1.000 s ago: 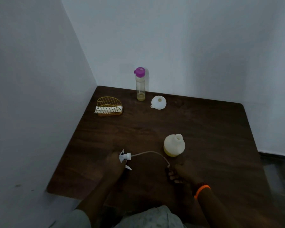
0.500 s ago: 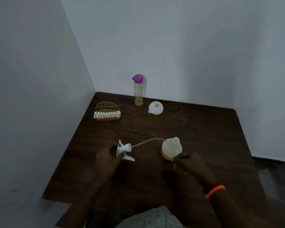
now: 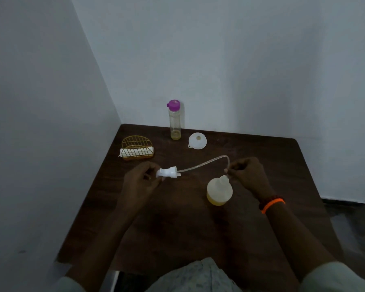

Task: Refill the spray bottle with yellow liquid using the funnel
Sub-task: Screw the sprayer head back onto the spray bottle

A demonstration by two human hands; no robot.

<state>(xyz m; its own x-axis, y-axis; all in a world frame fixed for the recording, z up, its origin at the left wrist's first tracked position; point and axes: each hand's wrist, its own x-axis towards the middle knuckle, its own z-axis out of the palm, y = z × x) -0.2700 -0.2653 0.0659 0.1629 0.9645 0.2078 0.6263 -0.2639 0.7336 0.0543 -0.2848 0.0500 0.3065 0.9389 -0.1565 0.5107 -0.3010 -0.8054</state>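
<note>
The open spray bottle stands upright on the dark wooden table, with yellow liquid in its lower part. My left hand grips the white spray head, held above the table. Its clear dip tube arcs to the right. My right hand pinches the tube's free end just above the bottle's neck. A white funnel lies at the back of the table. Beside it stands a tall clear bottle with a purple cap and a little yellow liquid at its bottom.
A gold wire holder with white napkins sits at the table's back left. Walls close in on the left and behind. The table's right edge borders a dark floor.
Both hands lifted the spray head and tube off the table. My right hand carried the tube's end from in front of the spray bottle up to just above its neck.
</note>
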